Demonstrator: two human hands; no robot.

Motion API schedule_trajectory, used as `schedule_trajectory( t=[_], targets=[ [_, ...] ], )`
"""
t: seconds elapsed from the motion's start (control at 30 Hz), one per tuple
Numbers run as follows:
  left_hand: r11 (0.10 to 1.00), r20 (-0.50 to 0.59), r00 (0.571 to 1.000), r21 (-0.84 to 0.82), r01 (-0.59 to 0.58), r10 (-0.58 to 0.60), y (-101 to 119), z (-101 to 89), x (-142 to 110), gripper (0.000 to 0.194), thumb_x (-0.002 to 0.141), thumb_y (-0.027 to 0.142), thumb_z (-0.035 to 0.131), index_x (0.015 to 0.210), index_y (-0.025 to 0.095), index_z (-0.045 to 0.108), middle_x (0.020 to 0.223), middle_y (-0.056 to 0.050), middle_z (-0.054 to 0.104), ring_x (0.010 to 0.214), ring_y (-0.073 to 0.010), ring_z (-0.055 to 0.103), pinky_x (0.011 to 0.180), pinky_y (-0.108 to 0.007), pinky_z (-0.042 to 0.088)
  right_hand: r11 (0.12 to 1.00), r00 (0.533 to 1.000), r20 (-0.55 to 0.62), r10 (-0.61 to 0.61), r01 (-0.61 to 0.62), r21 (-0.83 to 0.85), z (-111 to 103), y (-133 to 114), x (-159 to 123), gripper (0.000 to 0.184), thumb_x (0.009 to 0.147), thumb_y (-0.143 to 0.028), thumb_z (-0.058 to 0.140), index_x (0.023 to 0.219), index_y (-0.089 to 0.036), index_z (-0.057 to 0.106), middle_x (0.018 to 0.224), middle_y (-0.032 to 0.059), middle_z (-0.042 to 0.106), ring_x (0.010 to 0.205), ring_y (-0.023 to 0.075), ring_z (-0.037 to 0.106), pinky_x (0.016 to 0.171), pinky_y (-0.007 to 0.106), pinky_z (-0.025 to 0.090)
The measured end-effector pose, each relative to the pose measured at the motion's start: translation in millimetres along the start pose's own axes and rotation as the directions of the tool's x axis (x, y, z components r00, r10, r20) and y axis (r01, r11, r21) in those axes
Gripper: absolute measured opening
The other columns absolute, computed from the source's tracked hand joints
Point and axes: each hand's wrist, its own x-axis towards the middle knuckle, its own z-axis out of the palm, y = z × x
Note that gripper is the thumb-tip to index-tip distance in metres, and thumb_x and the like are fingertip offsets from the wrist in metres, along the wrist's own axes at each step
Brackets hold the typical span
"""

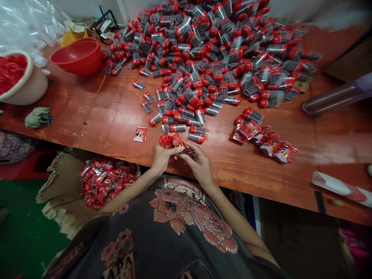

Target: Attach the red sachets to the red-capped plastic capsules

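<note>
Near the table's front edge, my left hand pinches a red printed packet, thumb laid across its front. My right hand closes on the packet's right side, its fingertips partly hidden. Whether something is inside the packet I cannot make out. Just beyond my hands lie clear tubes with red caps and dark contents, the closest being one tube. A flat red-and-white card or sachet rests on the table to the left. Over to the right is a stack of red printed packets.
A big heap of red-capped tubes covers the back of the table. At left stand a red bowl and a white bucket of red pieces. Below, an open carton holds filled red packets.
</note>
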Motion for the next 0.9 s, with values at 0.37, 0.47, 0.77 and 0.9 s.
schedule_trajectory(
  t=[0.37,0.47,0.77,0.9],
  targets=[
    [0.999,-0.093,0.995,-0.042,0.016,-0.02,-9.3,7.1,-9.1,0.03,0.057,0.031,0.087,0.066,0.015,0.063,0.055,0.004,0.059,0.04,-0.0045,0.044,0.036,-0.019,0.028,0.996,0.993,-0.12,-0.008,-0.002,-0.088,6.4,-0.6,-8.8,0.045,0.086,-0.03,0.064,0.13,-0.034,0.056,0.106,0.004,0.064,0.087,0.0193,0.064,0.083,0.041,0.055],
    [0.998,-0.045,0.998,-0.055,0.044,-0.046,-9.7,8.7,-11.1,0.03,0.057,0.031,0.087,0.067,0.014,0.064,0.056,0.004,0.059,0.04,-0.0043,0.043,0.037,-0.019,0.03,0.991,0.992,-0.091,0.087,-0.076,0.113,9.7,-0.3,-6.1,0.044,0.086,-0.03,0.064,0.129,-0.034,0.057,0.101,0.0021,0.066,0.081,0.0173,0.064,0.078,0.038,0.057],
    [0.998,-0.018,0.998,0.002,0.061,-0.061,-1.1,-4.1,1.1,0.032,0.054,0.034,0.087,0.066,0.016,0.063,0.054,0.003,0.059,0.037,-0.0052,0.044,0.035,-0.02,0.025,0.98,0.995,0.006,0.104,-0.103,0.172,-5.6,4.3,-1.2,0.048,0.08,-0.028,0.071,0.126,-0.038,0.062,0.097,-0.0004,0.063,0.081,0.0157,0.063,0.08,0.037,0.057],
    [0.993,0.04,0.993,0.045,0.112,-0.114,-8.9,-3.4,0.4,0.031,0.055,0.034,0.088,0.065,0.016,0.065,0.052,0.003,0.057,0.036,-0.0043,0.042,0.034,-0.021,0.021,0.97,0.989,-0.008,0.147,-0.142,0.196,-5.4,3.3,-0.6,0.042,0.074,-0.027,0.076,0.115,-0.032,0.067,0.094,-0.001,0.067,0.08,0.0157,0.063,0.08,0.036,0.056]
  ],
)
